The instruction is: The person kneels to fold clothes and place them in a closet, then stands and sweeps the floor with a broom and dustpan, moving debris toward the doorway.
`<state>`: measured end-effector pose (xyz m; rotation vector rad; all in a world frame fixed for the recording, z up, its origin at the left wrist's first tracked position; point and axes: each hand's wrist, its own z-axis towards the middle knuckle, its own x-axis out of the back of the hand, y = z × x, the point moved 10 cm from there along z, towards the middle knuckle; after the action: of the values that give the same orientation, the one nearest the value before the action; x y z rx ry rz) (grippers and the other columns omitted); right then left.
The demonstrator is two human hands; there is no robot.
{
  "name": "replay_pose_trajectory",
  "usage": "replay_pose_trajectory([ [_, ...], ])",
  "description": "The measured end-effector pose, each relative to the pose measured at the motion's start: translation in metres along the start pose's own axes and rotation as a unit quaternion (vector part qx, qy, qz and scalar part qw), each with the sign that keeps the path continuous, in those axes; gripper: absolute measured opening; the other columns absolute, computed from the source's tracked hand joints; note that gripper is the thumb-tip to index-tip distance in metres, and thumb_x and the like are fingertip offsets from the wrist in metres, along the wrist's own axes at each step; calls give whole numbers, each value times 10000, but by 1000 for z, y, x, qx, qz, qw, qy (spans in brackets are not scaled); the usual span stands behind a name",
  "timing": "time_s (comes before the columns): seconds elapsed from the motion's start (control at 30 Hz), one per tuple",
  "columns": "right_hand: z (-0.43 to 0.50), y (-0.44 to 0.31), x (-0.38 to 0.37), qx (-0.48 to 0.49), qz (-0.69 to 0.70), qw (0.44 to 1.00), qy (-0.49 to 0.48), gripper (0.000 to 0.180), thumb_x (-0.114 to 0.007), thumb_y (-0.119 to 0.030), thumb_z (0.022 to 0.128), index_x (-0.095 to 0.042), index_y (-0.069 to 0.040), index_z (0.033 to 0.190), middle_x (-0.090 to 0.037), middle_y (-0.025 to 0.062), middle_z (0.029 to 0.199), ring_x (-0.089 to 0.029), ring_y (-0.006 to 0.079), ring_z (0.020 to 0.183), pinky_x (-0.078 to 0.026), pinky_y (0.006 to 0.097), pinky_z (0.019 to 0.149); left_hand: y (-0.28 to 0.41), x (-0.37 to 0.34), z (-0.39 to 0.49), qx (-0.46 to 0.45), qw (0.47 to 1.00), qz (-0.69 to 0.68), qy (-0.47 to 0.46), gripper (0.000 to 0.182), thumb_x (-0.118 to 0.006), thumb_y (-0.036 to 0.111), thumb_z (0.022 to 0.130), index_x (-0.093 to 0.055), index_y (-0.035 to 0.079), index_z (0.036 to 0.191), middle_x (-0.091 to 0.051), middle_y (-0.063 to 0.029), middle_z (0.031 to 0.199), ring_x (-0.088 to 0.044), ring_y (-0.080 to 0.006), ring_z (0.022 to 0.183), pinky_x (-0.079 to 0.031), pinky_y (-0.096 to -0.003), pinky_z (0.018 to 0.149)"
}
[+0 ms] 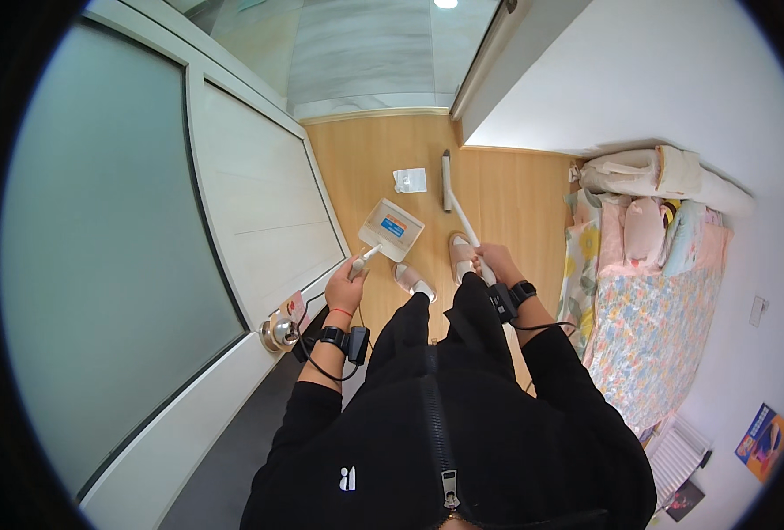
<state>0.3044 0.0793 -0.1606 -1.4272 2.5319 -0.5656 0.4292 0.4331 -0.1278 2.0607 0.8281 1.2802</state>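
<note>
My left hand (344,286) grips the handle of a white long-handled dustpan (373,228), whose pan bears a blue and orange label. The pan appears to rest on the floor in front of my left foot. In my right hand (500,264) is the white handle of a broom (446,182). Its narrow head, with a grey lower edge, is on the floor ahead of my right foot. Between dustpan and broom head, a little farther off, lies a crumpled white piece of paper or packaging (410,180).
A white door with a frosted panel (120,185) stands at left, its round metal knob (279,333) beside my left wrist. Ahead, a threshold strip (372,115) divides the wood-look floor from grey tiles. At right is a bed with a floral cover (650,344) against the white wall.
</note>
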Motion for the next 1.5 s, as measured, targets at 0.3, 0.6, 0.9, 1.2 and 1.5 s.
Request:
replay_pose_trajectory([
  [0.3,66,-97,15,170,-363,915,36,111,-497,-26,739,-518,82,752,-562,215,579,-611,299,477,-503,395,417,-2,-4,6,27,997,-29,59,350,-688,225,779,-625,155,1116,-655,-119,999,-636,-266,904,-496,-327,755],
  [0.6,44,-74,-32,385,-595,704,-41,160,-537,-86,755,-613,39,820,-608,230,651,-620,331,537,-507,415,515,-29,-31,-10,91,984,-88,123,404,-699,162,774,-601,141,1165,-655,-119,1017,-637,-250,920,-488,-305,787],
  [0.9,-4,-80,47,95,-479,862,-136,443,-552,-78,762,-543,-4,1199,-553,84,565,-543,172,405,-462,312,378,-9,-22,-22,127,985,-52,108,378,-681,140,800,-593,46,1155,-644,-113,1085,-625,-199,963,-473,-285,834],
  [1.2,95,-206,-22,353,-589,723,-77,173,-479,-63,748,-587,30,847,-607,250,712,-615,353,557,-515,427,534,-46,-39,-84,151,959,-152,183,376,-679,143,789,-603,71,1150,-654,-118,1036,-627,-203,932,-471,-288,799],
  [1.5,109,-98,-49,328,-726,593,-117,167,-504,-84,751,-603,36,811,-623,256,791,-624,399,778,-502,487,683,-64,-53,-97,186,953,-94,220,364,-680,169,772,-616,81,1119,-658,-122,999,-627,-256,929,-478,-327,795],
])
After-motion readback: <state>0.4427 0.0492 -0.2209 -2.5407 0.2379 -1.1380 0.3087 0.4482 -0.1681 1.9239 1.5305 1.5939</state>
